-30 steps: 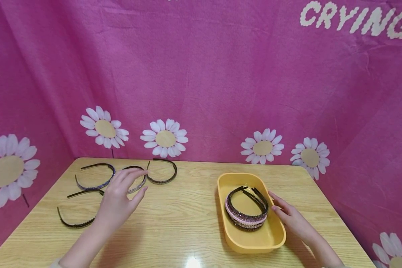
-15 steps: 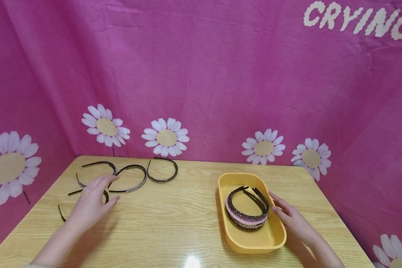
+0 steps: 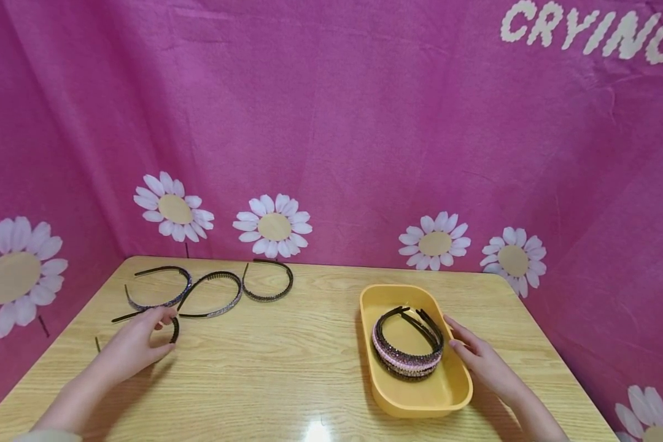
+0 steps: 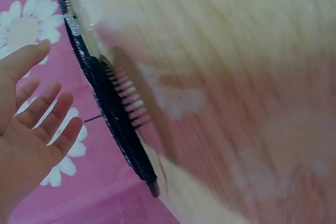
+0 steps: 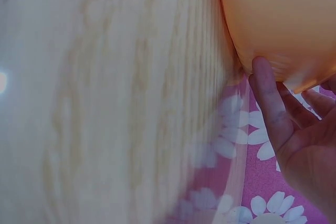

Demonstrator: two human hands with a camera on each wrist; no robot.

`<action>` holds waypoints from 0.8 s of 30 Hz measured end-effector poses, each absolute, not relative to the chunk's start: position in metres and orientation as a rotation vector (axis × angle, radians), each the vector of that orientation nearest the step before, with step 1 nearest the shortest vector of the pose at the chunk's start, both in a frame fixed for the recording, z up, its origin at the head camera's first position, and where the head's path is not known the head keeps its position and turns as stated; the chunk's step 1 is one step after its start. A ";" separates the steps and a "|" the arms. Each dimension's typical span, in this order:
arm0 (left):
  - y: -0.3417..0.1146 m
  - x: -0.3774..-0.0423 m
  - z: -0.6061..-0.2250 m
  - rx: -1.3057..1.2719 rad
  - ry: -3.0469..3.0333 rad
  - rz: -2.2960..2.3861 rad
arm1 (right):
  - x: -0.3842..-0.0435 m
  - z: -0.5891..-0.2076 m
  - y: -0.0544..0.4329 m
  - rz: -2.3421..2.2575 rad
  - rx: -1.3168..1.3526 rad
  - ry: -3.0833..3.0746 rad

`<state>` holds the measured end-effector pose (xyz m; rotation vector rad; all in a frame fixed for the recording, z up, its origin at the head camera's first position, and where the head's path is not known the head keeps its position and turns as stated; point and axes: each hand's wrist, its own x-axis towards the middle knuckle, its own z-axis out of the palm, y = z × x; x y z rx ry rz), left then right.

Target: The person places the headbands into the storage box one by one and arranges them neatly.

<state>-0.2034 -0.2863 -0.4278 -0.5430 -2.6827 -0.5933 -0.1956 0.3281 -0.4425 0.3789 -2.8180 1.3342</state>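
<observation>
My left hand (image 3: pixel 127 353) reaches over a black headband (image 3: pixel 175 333) at the near left and covers most of it. In the left wrist view, the fingers are spread and extended beside a dark, toothed headband (image 4: pixel 118 114), with nothing between them and the thumb. My right hand (image 3: pixel 488 368) rests against the right side of a yellow plastic box (image 3: pixel 444 393). In the right wrist view its thumb (image 5: pixel 266 85) lies straight against the outer wall. Inside the box sits a nested stack of several beaded headbands (image 3: pixel 406 362), black, purple-toned and pink.
A blue-beaded headband (image 3: pixel 185 288), a silver-beaded headband (image 3: pixel 229 304) and another dark headband (image 3: pixel 279 291) lie along the back left of the wooden table (image 3: pixel 287 368). A pink cloth (image 3: pixel 337 153) with daisies hangs behind and at both sides.
My left hand has moved left and down from above the silver-beaded headband to the near-left black one, uncovering the headbands behind. My right hand and the box have stayed in place.
</observation>
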 end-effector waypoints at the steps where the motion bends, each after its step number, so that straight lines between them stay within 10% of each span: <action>1: -0.288 -0.204 -0.429 -0.549 -2.699 -0.596 | -0.196 -0.442 0.328 1.340 0.382 -2.816; 24: -0.296 -0.212 -0.444 -0.622 -2.907 -0.674 | -0.197 -0.444 0.329 1.344 0.404 -2.796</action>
